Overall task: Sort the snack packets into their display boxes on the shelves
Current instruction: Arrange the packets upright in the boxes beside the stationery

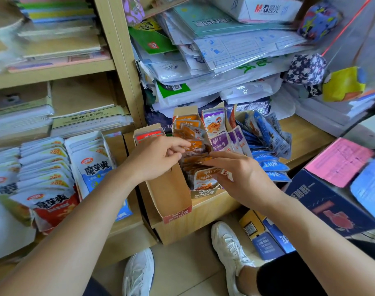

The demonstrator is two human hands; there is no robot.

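shelves [306, 129] hold snack boxes [171, 189] under paper stacks [225, 60]; left hand [154, 159] and right hand [244, 178] pinch orange packets [195, 133].

You have one view only, worn on your head. It faces forward and tips steeply down at the low wooden shelf [299, 129]. It sits close in: your left hand [158, 155] and right hand [244, 178] meet mid-frame at the orange packets [193, 133], with your forearms entering from the bottom edge. Your white shoe [229, 248] shows beneath. The wide lens bows the shelf upright [120, 50], and the paper stacks [32, 39] at far left look smeared, perhaps from head movement.
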